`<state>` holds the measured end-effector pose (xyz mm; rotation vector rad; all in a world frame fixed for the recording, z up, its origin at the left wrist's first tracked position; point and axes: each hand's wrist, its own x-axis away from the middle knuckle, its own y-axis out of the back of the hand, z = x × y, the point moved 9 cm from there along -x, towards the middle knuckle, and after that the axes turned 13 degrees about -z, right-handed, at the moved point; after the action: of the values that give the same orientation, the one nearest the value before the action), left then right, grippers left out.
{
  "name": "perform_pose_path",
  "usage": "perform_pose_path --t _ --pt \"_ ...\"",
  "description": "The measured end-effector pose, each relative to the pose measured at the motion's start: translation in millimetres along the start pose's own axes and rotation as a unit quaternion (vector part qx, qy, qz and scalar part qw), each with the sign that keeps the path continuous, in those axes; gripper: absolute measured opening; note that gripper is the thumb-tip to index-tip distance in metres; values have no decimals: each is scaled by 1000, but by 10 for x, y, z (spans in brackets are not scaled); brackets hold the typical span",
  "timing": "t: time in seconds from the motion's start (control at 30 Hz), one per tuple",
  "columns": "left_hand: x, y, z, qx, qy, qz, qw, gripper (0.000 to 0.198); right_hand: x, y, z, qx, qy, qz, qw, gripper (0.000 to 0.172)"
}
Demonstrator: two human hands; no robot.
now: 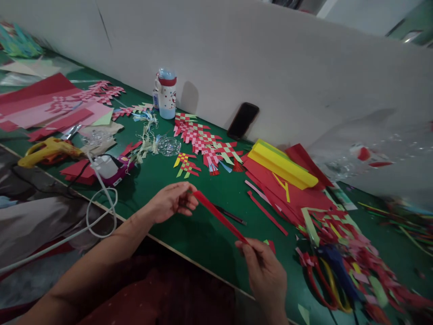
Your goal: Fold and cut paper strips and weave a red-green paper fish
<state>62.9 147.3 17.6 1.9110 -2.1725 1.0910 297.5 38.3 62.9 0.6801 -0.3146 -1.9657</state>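
Between my hands a red paper strip (220, 217) is stretched at a slant above the green table (192, 234). My left hand (174, 201) pinches its upper left end, and my right hand (264, 271) grips the lower right end between thumb and fingers. Beneath the strip lies a dark, slender tool (230, 215), partly covered. Two small woven paper fish (187, 169) rest beyond my left hand, one with yellow and one with green. To the right of the strip are loose pink and red strips (269, 214).
Behind are woven fish (203, 140), a bottle (167, 95) and a phone (242, 120) leaning on the wall. Yellow paper (280, 164) tops red sheets at right, near scissors (321, 284) and scraps (368, 257). A glue gun (50, 150), power strip (118, 174) and white cable (101, 192) occupy the left.
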Motion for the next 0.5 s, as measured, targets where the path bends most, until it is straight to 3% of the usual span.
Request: perform_pose_path --t 0.07,0.17,0.3,0.4,0.5 --pt "96 -204 235 -34 81 78 993 47 -93 16 180 8 110 19 994 13" --pt "342 -462 551 -89 195 184 959 59 -154 -25 431 14 257 60 964 23" --pt "525 -662 686 -130 214 240 938 39 -210 -36 542 9 313 68 947 29" --pt "521 -707 770 -140 219 216 941 33 -302 9 413 -8 212 17 977 22" --pt "440 -696 745 -146 165 161 962 36 -323 -25 53 -88 -24 -15 996 29"
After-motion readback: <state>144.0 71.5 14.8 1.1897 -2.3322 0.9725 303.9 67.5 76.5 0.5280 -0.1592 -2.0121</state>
